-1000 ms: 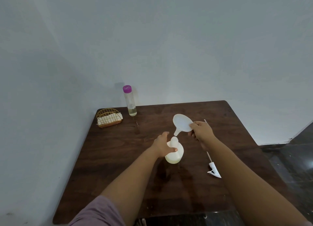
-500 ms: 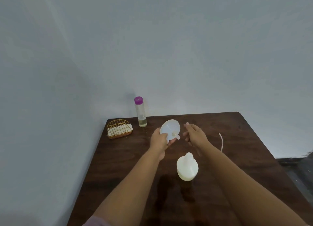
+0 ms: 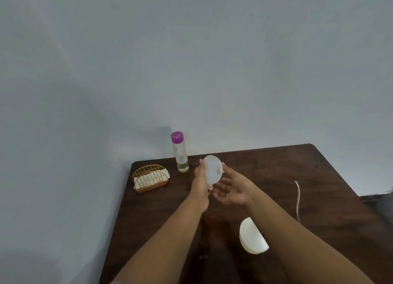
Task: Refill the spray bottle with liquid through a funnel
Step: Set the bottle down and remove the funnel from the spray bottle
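Funnel held up over the table, bottle waiting below.
A clear bottle (image 3: 180, 154) and wire holder (image 3: 150, 178) stand at the back; the right forearm partly hides the spray bottle (image 3: 251, 238). The left hand (image 3: 200, 182) grips the funnel (image 3: 212, 170); the right hand (image 3: 230, 188) is spread, fingers touching its spout side.

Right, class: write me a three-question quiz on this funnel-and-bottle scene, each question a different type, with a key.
1. True or false: the funnel is seated in the white spray bottle.
2. Which hand grips the funnel? A left hand B right hand C neither
3. Fill in: the clear bottle by the wall has a ____ cap.

Key: 1 false, it is held up in the air, away from the bottle; 2 A, the right hand lies open beside it; 3 purple.
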The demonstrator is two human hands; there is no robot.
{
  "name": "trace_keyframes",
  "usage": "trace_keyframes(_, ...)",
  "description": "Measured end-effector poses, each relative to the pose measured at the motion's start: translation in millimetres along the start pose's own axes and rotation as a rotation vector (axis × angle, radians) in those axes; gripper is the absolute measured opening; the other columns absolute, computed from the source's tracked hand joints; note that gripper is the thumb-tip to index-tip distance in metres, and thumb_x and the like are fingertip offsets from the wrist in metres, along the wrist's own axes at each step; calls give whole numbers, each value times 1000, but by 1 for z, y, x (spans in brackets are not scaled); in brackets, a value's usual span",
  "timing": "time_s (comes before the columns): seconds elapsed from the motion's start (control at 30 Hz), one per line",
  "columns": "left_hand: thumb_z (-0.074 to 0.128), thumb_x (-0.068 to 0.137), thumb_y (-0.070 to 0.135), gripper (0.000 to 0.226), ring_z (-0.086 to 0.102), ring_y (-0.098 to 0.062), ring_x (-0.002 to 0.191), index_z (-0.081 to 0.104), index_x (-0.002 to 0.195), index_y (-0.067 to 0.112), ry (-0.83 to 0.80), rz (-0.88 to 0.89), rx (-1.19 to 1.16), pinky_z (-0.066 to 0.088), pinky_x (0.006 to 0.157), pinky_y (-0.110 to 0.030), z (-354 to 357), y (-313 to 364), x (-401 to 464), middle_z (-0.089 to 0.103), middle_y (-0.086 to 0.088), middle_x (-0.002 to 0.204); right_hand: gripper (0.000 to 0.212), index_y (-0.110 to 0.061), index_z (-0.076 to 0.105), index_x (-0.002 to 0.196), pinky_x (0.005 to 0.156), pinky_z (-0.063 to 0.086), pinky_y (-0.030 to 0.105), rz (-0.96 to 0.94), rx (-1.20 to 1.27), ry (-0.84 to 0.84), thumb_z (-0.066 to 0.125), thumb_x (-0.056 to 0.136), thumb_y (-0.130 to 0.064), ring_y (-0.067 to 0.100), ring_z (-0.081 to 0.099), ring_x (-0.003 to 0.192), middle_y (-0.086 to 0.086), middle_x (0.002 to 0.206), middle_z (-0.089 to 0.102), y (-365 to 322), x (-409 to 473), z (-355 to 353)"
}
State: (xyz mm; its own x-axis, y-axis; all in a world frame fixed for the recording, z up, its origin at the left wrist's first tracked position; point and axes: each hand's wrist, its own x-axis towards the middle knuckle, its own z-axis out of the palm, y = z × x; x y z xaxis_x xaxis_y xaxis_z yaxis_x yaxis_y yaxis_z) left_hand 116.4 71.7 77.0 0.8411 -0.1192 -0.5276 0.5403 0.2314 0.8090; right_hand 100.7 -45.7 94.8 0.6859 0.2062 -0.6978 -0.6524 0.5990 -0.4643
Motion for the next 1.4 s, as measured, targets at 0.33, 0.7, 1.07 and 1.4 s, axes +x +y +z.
trace_keyframes(0.33,42,99,49,51,58,-13,89,56,129,9,-58,-12,54,46,84,-29,3,21,64,64,-4,101,60,-7,57,123,75,55,29,-333,-655,189,70,80,-47,19,63,98,8,117,63,-51,52,-7)
trace_keyframes(0.7,68,88,7,64,52,-24,120,39,141,25,-11,65,457,51,100,-42,-5,16,166,46,-5,137,80,-19,46,130,85,45,25,-573,-1243,251,86,61,-19,17,52,106,-2,121,54,-92,142,-28)
trace_keyframes(1.07,63,91,38,69,49,-28,124,32,150,21,168,196,1041,41,107,-36,-6,-30,208,36,-10,139,84,-18,36,142,103,37,38,-552,-1552,265,80,71,-31,25,34,125,6,133,36,-82,213,-59)
trace_keyframes(1.4,61,92,44,65,50,-26,121,33,148,27,170,199,1155,44,101,-36,-8,-36,216,34,-5,136,86,-17,32,145,105,34,36,-539,-1601,254,78,74,-31,26,29,127,7,138,34,-83,224,-67)
